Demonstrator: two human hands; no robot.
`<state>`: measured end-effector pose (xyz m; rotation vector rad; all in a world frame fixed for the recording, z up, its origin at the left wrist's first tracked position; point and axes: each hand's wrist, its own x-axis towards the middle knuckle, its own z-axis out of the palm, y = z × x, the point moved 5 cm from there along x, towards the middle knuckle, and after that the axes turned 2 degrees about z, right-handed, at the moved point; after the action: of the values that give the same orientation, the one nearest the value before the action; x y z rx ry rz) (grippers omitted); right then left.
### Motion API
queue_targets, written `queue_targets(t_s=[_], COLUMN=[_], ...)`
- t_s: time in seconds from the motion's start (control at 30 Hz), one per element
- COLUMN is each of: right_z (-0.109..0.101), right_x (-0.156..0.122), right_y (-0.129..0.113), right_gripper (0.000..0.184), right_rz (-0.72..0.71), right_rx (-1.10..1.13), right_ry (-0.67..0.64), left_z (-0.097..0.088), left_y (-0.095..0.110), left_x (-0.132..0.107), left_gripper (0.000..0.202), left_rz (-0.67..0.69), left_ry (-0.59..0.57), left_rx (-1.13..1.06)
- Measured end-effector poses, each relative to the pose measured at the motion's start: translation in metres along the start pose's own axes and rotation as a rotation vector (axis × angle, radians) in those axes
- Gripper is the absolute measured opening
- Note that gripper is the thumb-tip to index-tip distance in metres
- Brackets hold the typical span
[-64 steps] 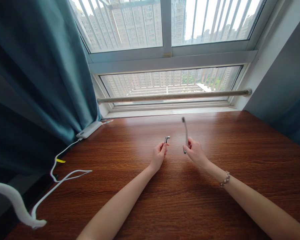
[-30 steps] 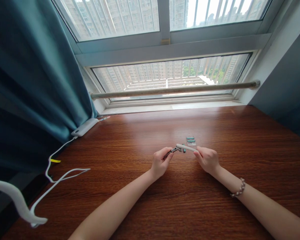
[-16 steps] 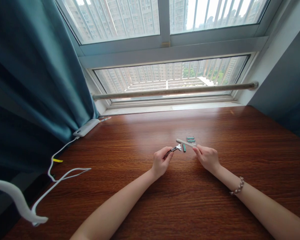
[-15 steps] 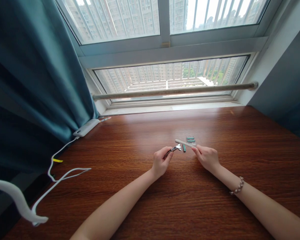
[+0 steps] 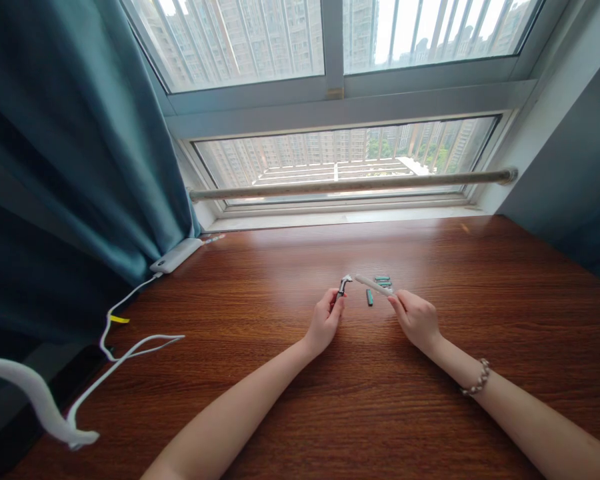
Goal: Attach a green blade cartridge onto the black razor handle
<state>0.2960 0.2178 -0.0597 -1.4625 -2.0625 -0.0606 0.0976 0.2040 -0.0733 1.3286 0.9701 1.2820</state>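
Observation:
My left hand (image 5: 324,322) is closed around a small metal razor head piece (image 5: 343,285), whose tip points up and away. My right hand (image 5: 416,319) pinches one end of a slim white handle (image 5: 373,285) that slants up to the left, close to the metal piece without touching it. Between and just beyond the hands, several small green blade cartridges lie on the wooden table (image 5: 360,400): one (image 5: 369,297) near my fingers and two more (image 5: 382,281) partly behind the white handle.
A teal curtain (image 5: 75,167) hangs at the left. A white power bank (image 5: 176,256) with a white cable (image 5: 130,347) lies by the curtain. A window with a rail (image 5: 350,185) runs along the table's far edge. A grey wall stands at the right.
The metal piece and the white handle were joined tip to tip a second ago; now they are apart, the left hand has tilted its piece upward. The view shifted slightly.

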Motion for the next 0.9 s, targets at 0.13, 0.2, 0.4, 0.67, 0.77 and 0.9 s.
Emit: queue_targets(t_s=[0.13, 0.2, 0.4, 0.67, 0.77, 0.9], right_z=[0.001, 0.005, 0.007, 0.011, 0.009, 0.007], right_x=[-0.001, -0.004, -0.004, -0.007, -0.008, -0.007], right_y=[-0.015, -0.023, -0.016, -0.019, -0.016, -0.015], right_gripper=[0.029, 0.028, 0.027, 0.027, 0.029, 0.032], right_rz=[-0.165, -0.246, -0.122, -0.19, -0.131, -0.137], right_rx=[0.125, 0.131, 0.118, 0.083, 0.049, 0.054], right_ry=[-0.038, -0.093, -0.021, -0.115, -0.064, -0.055], left_z=[0.014, 0.022, 0.031, 0.026, 0.027, 0.026], left_y=[-0.005, -0.007, -0.007, -0.007, -0.006, -0.004], left_x=[-0.001, -0.004, -0.009, -0.005, -0.006, -0.006], left_gripper=[0.025, 0.027, 0.026, 0.023, 0.022, 0.023], left_rz=[-0.097, -0.149, -0.229, -0.25, -0.275, -0.283], left_ry=[-0.096, -0.151, -0.18, -0.189, -0.192, -0.159], left_rx=[-0.242, -0.339, -0.521, -0.613, -0.637, -0.657])
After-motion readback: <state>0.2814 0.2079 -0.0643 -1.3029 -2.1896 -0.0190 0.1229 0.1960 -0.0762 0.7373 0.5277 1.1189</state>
